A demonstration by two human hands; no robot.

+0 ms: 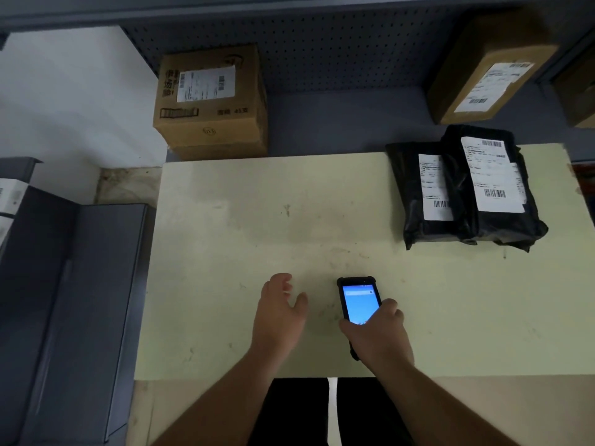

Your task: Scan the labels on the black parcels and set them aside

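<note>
1. Beyond the table's (257, 220) far left corner, off its surface, stands a cardboard box (211, 101) with a white label; it is not one of the black parcels and could be scanned by mistake
2. The left hand (280, 304) hovers near the middle of the near edge, fingers loosely spread, its grip open and holding nothing
3. Just beside it to the right, the right hand (376, 333) has its grip closed around the lower end of a handheld scanner (359, 302), screen lit and facing up
4. The two black parcels (463, 188) lie at the far right corner, well apart from both hands, labels up; the right one overlaps the left one's edge and hides part of its label, though the barcode at its lower end shows
5. Likely risks: the overlap could make the scanner read the wrong barcode or the same one twice; the glossy, wrinkled wrap could slip in a one-handed lift; the parcels lie close to the right edge, so a careless pull could tip one off
6. A second cardboard box (486, 69) sits past that corner
</note>
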